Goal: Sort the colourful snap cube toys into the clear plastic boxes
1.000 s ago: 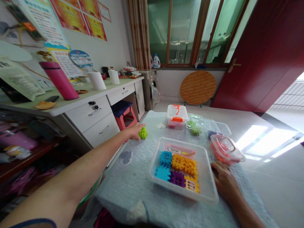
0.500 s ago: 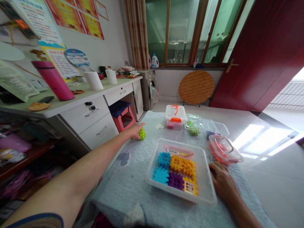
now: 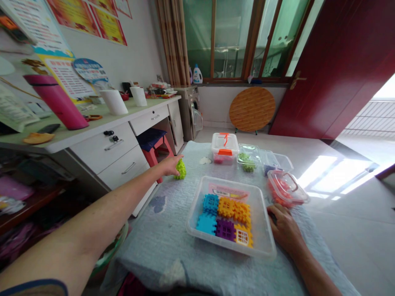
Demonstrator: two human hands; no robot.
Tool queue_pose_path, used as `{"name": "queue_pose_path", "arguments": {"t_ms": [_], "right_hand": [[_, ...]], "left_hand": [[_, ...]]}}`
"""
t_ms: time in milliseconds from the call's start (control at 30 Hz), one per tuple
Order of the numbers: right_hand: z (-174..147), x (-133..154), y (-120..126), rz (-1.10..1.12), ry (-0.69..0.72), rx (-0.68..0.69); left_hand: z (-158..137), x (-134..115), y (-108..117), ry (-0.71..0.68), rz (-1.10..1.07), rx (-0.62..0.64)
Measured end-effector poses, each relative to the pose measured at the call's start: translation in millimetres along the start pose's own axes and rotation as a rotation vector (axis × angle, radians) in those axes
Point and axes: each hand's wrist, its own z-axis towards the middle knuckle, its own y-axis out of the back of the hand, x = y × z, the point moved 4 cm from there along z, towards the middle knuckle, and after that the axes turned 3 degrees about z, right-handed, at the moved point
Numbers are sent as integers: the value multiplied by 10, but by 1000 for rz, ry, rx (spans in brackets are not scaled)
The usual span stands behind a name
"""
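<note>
At the far left edge of the cloth-covered table, my left hand point(image 3: 170, 166) is closed around the left side of a bright green toothed block point(image 3: 180, 169), part of which its fingers hide. Beside the right wall of a clear plastic box point(image 3: 228, 249), my right hand point(image 3: 282, 225) rests on the cloth with bent fingers, thumb apart, and no object visible in it. Inside that box lie blue blocks point(image 3: 206, 223), orange blocks point(image 3: 226, 206), a purple window block point(image 3: 225, 229) and an orange block with a white window point(image 3: 242, 235).
A lidded box with orange clasps point(image 3: 225, 152) stands at the table's far end. To its right are a clear container of green pieces point(image 3: 248, 164), one with dark blue pieces point(image 3: 270, 169), and a lidded box of red pieces point(image 3: 285, 191). A desk point(image 3: 114, 142) runs along the left.
The green block shows more fully beside my left hand and sits slightly nearer and further left. The whole view has shifted a little; my right hand stays beside the box.
</note>
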Motion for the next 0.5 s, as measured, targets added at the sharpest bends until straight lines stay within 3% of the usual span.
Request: {"name": "queue_pose_path", "arguments": {"t_ms": [233,400,500], "right_hand": [[16,58,37,-25,-1,-32],[21,80,45,-25,1,-27],[17,77,42,-30,4,-21]], "left_hand": [[-269,-330,585,-108,58,-53],[-648,-947,1050,-244,58,-95],[-894,-1410,1145,-349,6,-47]]}}
